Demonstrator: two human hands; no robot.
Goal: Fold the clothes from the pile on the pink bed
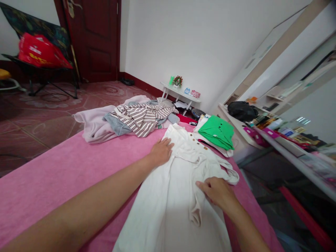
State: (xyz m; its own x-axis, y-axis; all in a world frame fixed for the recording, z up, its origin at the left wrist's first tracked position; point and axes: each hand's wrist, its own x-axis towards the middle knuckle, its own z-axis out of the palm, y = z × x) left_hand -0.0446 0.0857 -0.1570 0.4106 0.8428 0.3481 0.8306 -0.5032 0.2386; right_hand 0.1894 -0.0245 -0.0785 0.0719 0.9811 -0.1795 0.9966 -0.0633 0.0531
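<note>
A white buttoned garment lies spread lengthwise on the pink bed cover. My left hand rests flat on the garment's left edge near the collar, fingers stretched out. My right hand lies on the garment's right side by a bunched sleeve, with its fingers curled and pinching the cloth.
A pile of clothes with a striped top and a pale pink piece lies at the bed's far end. A folded green garment sits on white ones. A cluttered shelf runs along the right. A small white table and a chair with a red bag stand beyond.
</note>
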